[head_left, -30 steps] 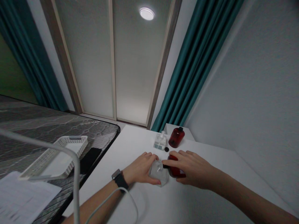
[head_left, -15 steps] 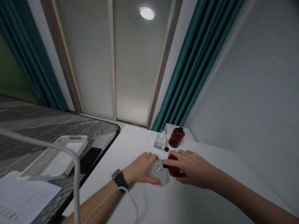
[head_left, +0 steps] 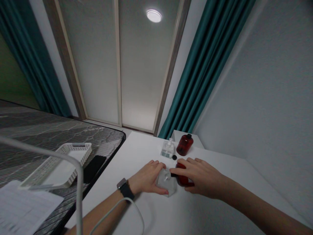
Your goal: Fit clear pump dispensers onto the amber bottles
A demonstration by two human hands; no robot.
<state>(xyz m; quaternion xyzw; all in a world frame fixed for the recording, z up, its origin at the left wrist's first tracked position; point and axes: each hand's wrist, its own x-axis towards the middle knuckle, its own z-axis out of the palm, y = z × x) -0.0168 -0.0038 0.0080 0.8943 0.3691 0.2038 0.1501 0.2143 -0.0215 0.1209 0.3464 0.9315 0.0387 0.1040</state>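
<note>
My left hand (head_left: 151,179) is closed around the side of a clear square bottle (head_left: 169,185) that stands on the white table. In my right hand (head_left: 204,179) is a dark red bottle (head_left: 182,181), tipped over so its black neck points left above the clear bottle's mouth. Whether liquid flows between them is too small to tell. Just beyond the hands lies a small black cap (head_left: 174,157). Behind it stand a clear pump bottle (head_left: 167,149) and a second red bottle (head_left: 185,145) with a black top.
The white table (head_left: 207,215) meets a grey wall on the right. On the left, a dark striped mattress (head_left: 107,137) carries a white basket (head_left: 87,150), a flat black object (head_left: 95,168) and printed paper (head_left: 26,209). A white cable (head_left: 133,204) crosses near my left wrist.
</note>
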